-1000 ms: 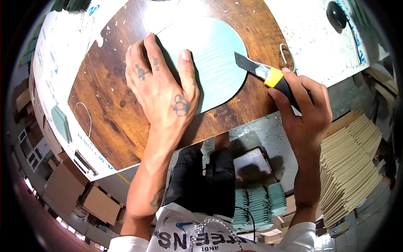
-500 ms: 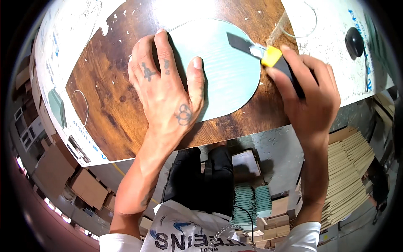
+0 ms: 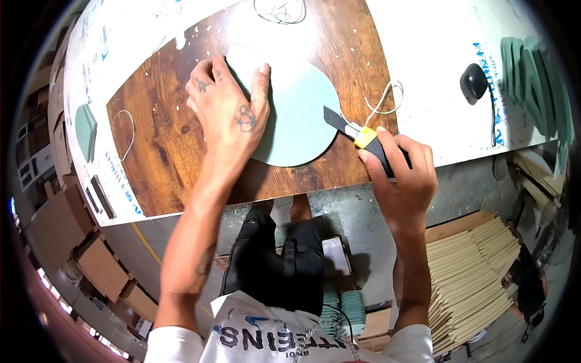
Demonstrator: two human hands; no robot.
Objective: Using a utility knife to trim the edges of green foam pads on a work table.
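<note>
A pale green rounded sheet [image 3: 296, 115] lies flat on a brown wood-grain board [image 3: 163, 157]. My left hand [image 3: 230, 115] rests on the sheet's left side, thumb spread away from the bent fingers. In my right hand [image 3: 404, 184] is a utility knife [image 3: 366, 138] with a black and yellow handle. Its dark, wide blade lies across the sheet's lower right edge. A thin pale strip [image 3: 387, 110] curls up beside the blade, joined to or touching the sheet's rim; which one I cannot tell.
Loose thin trimmings [image 3: 281, 11] and white crumbs are scattered on the board. A black computer mouse [image 3: 474, 83] and stacked green pieces [image 3: 529, 91] sit at right. One green piece [image 3: 86, 133] lies at left. Stacked tan sheets [image 3: 472, 278] stand below the table's edge.
The knife has come down the sheet's right side to its lower right edge. A pale strip now curls by the blade. My left hand stays on the sheet while the whole view has shifted.
</note>
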